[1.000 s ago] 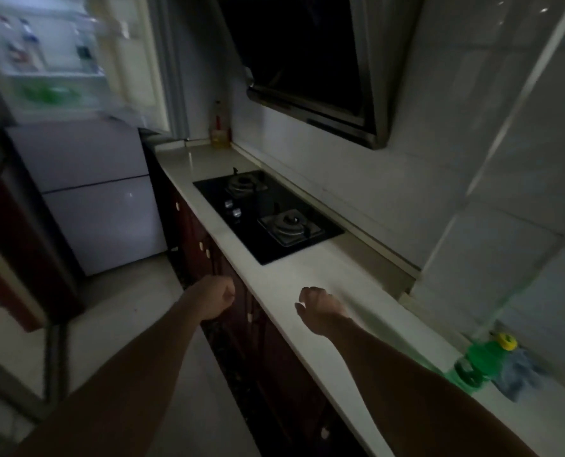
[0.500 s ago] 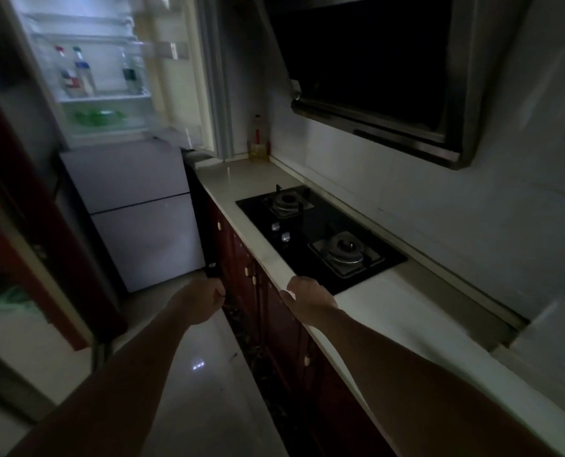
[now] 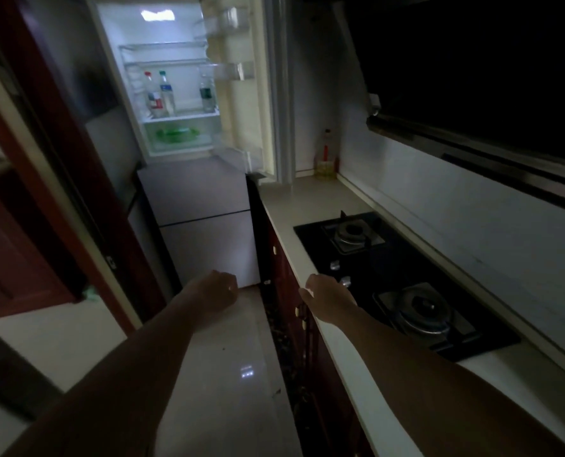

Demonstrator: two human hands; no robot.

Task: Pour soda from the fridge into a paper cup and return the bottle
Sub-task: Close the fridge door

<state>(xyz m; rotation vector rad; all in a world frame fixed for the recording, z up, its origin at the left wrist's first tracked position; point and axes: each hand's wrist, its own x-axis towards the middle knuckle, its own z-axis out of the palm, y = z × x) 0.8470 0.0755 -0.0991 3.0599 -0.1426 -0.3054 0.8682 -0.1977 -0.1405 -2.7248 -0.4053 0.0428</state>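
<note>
At my far left stands a dark red door frame (image 3: 76, 166), running down to the pale tiled floor (image 3: 234, 364). Past it, at the end of the narrow aisle, is the fridge (image 3: 201, 222). Its two lower fronts are closed and its top compartment is lit, with the upper door (image 3: 241, 94) swung out to the right, so that its edge hangs over the near end of the counter (image 3: 304, 206).

On the lit shelf stand three bottles: a red-capped bottle (image 3: 152, 97) touching or just beside a green-capped bottle (image 3: 166, 94), and a dark-labelled bottle (image 3: 205, 95) apart at the right. I cannot tell which one is the soda. Something green (image 3: 177, 135) lies in the drawer below them.

My left hand (image 3: 216, 291) hangs over the floor with its fingers curled into a fist, gripping nothing. My right hand (image 3: 327, 300) is apart from it, over the counter's front edge, fingers folded under and likewise holding nothing. Both are well short of the fridge, with the dark red cabinets (image 3: 291, 285) between them.

Just right of my right hand lies the black gas hob (image 3: 403, 282), its knobs near my knuckles. A yellowish bottle (image 3: 325, 156) stands in the counter's far corner, close to the open door. The dark range hood (image 3: 472, 77) juts out above the hob at the right.
</note>
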